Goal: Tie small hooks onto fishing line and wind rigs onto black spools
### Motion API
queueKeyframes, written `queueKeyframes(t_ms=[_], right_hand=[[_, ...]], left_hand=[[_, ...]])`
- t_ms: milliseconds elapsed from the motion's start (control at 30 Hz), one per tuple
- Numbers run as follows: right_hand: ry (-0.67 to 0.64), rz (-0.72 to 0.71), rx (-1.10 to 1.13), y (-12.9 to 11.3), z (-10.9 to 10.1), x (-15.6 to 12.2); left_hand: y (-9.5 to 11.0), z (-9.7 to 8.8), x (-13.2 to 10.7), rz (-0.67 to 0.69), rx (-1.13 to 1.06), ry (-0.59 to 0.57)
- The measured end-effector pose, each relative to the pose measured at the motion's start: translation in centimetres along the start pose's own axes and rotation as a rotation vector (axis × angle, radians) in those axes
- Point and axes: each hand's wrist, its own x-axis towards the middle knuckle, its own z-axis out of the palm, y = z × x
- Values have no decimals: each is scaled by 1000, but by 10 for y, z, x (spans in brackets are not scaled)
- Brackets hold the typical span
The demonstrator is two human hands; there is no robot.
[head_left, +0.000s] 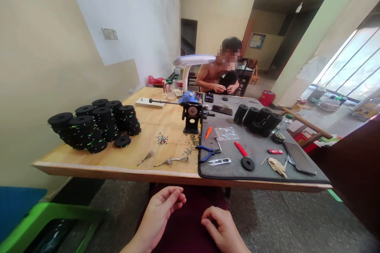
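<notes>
Both hands hover over my lap, just in front of the table's near edge. My left hand [162,215] is closed, thumb pressed against the fingers; whatever it may pinch is too small to make out. My right hand [221,225] is curled with thumb and forefinger close together, and I cannot see what, if anything, is in it. On the table beyond them lie thin bundles of fine stems [170,161], silver thread snips [219,161], blue-handled pliers [209,152] and a black foam spool [247,163].
Stacks of black foam spools [89,128] stand at left, more spools [258,118] at right. A black crank device [191,116] stands mid-table beneath a white lamp [194,60]. A grey mat [219,172] covers the right side. Another person [208,77] sits across; a green stool [32,221] is lower left.
</notes>
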Motion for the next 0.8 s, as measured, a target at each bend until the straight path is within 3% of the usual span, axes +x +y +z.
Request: queueKeyframes(t_ms=[167, 300, 367, 567, 800], right_hand=[[-57, 14, 16, 5, -5, -6], [72, 27, 113, -9, -8, 1], [134, 93, 275, -20, -7, 9], [44, 324, 773, -43, 6, 32], [25, 398, 908, -54, 6, 44]], left_hand=[[2, 0, -8, 215, 331, -101], [6, 5, -14, 430, 598, -275], [7, 8, -15, 487, 654, -352], [6, 14, -16, 527, 710, -491], [10, 12, -15, 480, 760, -585]])
